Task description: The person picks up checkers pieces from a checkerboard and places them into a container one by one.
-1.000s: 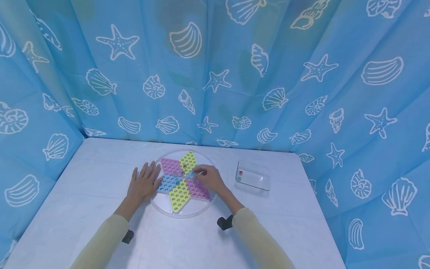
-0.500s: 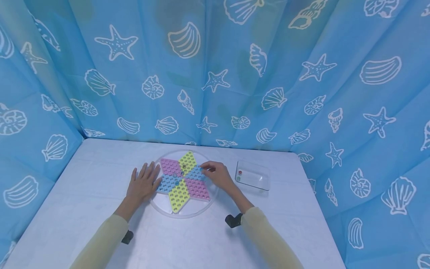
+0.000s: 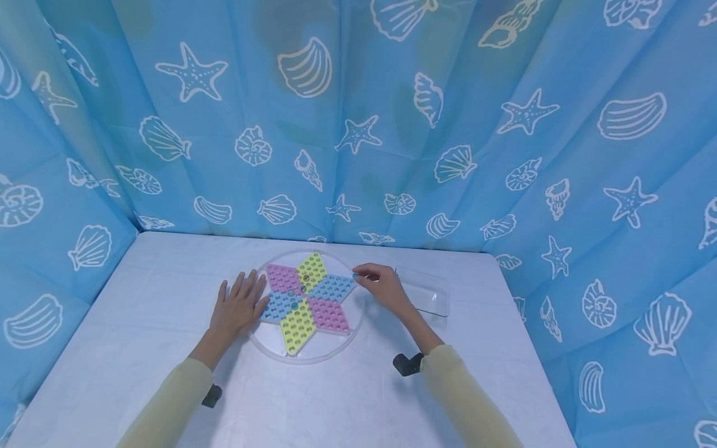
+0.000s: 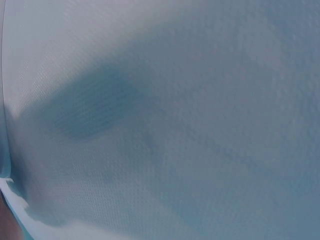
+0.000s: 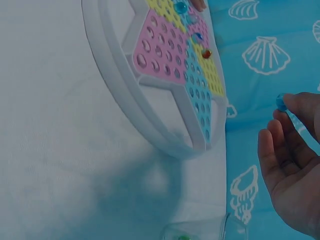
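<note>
My right hand [image 3: 385, 291] pinches a blue glass marble [image 5: 281, 102] between thumb and fingertips, held up off the board in the right wrist view. In the head view it is at the right tip of a round Chinese checkers board [image 3: 305, 359] with a pink, yellow and blue star of holes. A few marbles sit near the star's centre, among them a blue marble [image 5: 180, 7] and an amber one [image 5: 206, 53]. My left hand [image 3: 238, 306] lies with fingers spread at the board's left rim. The left wrist view shows mostly shadowed cloth.
A clear glass container [image 3: 442, 302] stands right of the board, partly behind my right hand. A green marble [image 5: 184, 238] shows in it in the right wrist view. White cloth [image 3: 313, 404] covers the table, and a blue seashell curtain [image 3: 358, 186] hangs around it.
My right hand has moved right from the middle of the board to past its right tip, uncovering the blue section and covering part of the glass container. The left hand has stayed still.
</note>
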Available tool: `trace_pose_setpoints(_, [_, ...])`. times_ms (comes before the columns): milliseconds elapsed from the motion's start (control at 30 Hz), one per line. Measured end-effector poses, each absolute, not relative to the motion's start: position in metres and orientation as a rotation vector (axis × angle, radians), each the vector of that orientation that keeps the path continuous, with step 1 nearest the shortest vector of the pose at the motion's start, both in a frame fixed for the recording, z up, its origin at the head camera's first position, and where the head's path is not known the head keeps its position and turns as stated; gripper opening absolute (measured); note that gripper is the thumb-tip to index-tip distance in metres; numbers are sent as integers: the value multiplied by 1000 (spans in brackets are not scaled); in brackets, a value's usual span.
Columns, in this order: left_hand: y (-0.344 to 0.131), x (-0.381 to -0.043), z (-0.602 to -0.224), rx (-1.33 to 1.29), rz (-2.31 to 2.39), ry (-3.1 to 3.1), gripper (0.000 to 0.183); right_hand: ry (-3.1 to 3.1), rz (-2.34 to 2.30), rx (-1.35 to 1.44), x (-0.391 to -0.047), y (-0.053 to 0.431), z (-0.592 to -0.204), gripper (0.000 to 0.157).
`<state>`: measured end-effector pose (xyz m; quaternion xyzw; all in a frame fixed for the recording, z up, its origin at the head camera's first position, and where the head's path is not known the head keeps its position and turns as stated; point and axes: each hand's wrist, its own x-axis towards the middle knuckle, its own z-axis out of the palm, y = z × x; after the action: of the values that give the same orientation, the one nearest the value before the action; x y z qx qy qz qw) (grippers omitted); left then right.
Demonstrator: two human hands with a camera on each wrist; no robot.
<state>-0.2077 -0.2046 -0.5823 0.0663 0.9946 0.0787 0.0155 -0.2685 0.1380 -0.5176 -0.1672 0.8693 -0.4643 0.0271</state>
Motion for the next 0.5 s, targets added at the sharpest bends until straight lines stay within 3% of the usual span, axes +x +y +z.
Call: trace_pose_setpoints(500, [-205, -207, -584, 209, 226, 3097, 69, 2704, -1415, -390, -270, 181, -515, 24])
